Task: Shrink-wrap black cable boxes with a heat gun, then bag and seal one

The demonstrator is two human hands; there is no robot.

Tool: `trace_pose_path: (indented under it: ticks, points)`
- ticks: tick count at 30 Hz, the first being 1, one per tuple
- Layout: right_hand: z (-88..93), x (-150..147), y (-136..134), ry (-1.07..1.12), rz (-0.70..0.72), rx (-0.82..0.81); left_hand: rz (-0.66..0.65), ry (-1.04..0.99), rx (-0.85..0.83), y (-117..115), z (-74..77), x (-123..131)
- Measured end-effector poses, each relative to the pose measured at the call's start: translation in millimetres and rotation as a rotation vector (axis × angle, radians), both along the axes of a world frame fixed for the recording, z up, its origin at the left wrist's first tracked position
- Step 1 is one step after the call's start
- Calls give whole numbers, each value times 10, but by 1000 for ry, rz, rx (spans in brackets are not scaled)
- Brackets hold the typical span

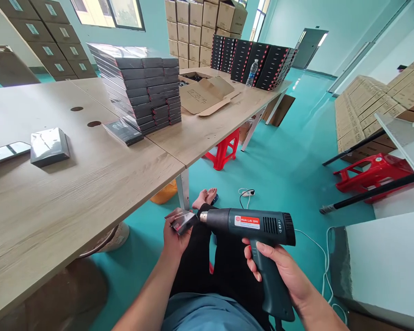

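My right hand (279, 266) grips the handle of a dark green heat gun (258, 227) with a red label; its metal nozzle points left. My left hand (175, 239) holds a small dark box wrapped in shiny film (181, 220) right at the nozzle tip, above my lap. Both hands are low, to the right of the wooden table (72, 193). On the table lie one wrapped box (49, 146), a flat dark box (123, 131) and a tall stack of dark boxes (141, 87).
An open cardboard carton (205, 94), a water bottle (251, 73) and upright rows of black boxes (258, 64) stand farther along the table. Red plastic stools (224, 149) (376, 172) sit on the teal floor. Cardboard cartons (369, 108) pile up at right. A white cord (317, 248) trails from the gun.
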State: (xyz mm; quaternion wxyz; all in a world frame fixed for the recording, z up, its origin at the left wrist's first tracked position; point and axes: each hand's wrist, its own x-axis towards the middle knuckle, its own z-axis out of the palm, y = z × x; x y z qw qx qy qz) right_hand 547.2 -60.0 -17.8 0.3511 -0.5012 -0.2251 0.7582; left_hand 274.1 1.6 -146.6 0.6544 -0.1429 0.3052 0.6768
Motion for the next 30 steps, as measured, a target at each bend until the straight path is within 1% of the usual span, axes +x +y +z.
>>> trace_pose_path:
  ticks: [5,8,11,13,16,18,21,22,24,30]
  points:
    - [21,137,2,-23,-4,-42,-111,100,-114,-28,-57,-91]
    - [58,226,-35,-68,13,-64,-98,136,-87,-10,-110,-131]
    - [75,265,-79,-101,70,-82,-95,163,-75,13,-141,-127]
    - [71,265,-97,-119,93,-72,-103,186,-85,21,-152,-117]
    - [59,247,-108,-156,78,-29,-119,229,-71,20,-164,-114]
    - [53,232,-116,-177,125,-15,-138,243,-46,12,-171,-121]
    - [40,205,-129,-235,249,39,-182,256,0,-1,-176,-135]
    - [34,197,-132,-264,253,71,-210,264,18,-4,-175,-137]
    - [23,185,-139,-296,218,104,-265,283,33,-9,-173,-134]
    - [32,114,-157,-149,187,37,-310,319,16,-27,-176,-77]
